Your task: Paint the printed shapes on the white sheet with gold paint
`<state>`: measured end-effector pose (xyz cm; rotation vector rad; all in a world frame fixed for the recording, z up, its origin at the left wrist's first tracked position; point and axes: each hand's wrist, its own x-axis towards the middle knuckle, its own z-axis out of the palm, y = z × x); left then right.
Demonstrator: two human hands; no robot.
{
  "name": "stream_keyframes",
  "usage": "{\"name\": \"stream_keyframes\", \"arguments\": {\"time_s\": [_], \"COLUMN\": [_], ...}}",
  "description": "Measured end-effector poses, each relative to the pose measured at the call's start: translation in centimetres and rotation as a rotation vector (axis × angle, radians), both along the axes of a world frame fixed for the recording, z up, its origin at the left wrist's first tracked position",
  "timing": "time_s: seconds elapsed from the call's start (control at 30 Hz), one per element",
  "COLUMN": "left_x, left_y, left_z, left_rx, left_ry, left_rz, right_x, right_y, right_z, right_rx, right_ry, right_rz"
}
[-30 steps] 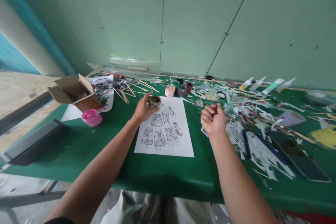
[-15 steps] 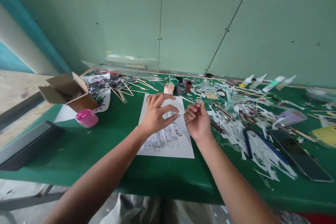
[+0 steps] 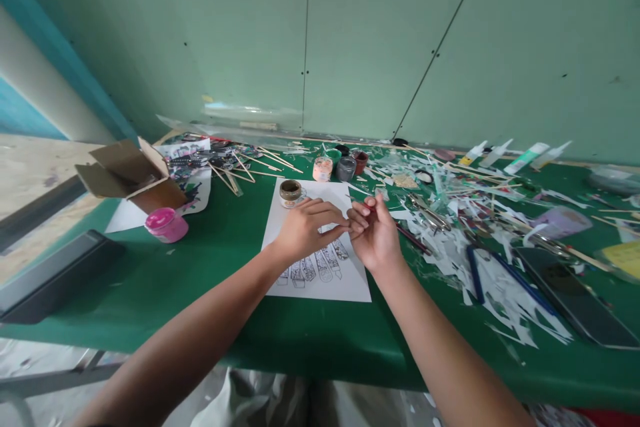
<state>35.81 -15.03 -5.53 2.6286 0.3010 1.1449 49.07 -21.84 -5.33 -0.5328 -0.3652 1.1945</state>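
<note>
Over the right part of a white sheet (image 3: 355, 283) printed with black line drawings, my two hands meet. My left hand (image 3: 311, 227) is palm down, its thumb and fingers pinched together at the fingertips of my right hand. Turned palm up, my right hand (image 3: 375, 230) has curled fingers with the thumb against them. Whatever lies between the fingers of either hand is too small or hidden to make out. Just beyond my left hand, an open jar (image 3: 291, 193) with brown contents stands on the sheet.
Paint jars, including an orange one (image 3: 323, 169) and a grey one (image 3: 345, 169), stand behind the sheet. At left are a pink jar (image 3: 167, 225), an open cardboard box (image 3: 150, 180) and a dark grey object (image 3: 60, 273). Paper scraps (image 3: 505, 300), glue bottles (image 3: 525, 159) and a phone (image 3: 575, 297) lie right.
My left hand has lowered and moved right to my right hand, its fingers closing from a spread shape to a pinch. The brown jar has come into view behind it.
</note>
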Motion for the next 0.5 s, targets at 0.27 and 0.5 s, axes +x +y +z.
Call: {"name": "stream_keyframes", "arguments": {"time_s": [0.27,0.5], "left_x": [0.0,0.5], "left_y": [-1.9,-15.0], "left_z": [3.2,1.5], "left_rx": [-0.064,0.018], "left_ry": [0.078,0.483], "left_rz": [-0.171,-0.594], "right_x": [3.1,3.7], "right_y": [0.1,0.4], "right_z": [-0.1,-0.7], "right_rx": [0.033,0.047], "right_ry": [0.114,0.039], "right_rz": [-0.064,-0.103]}}
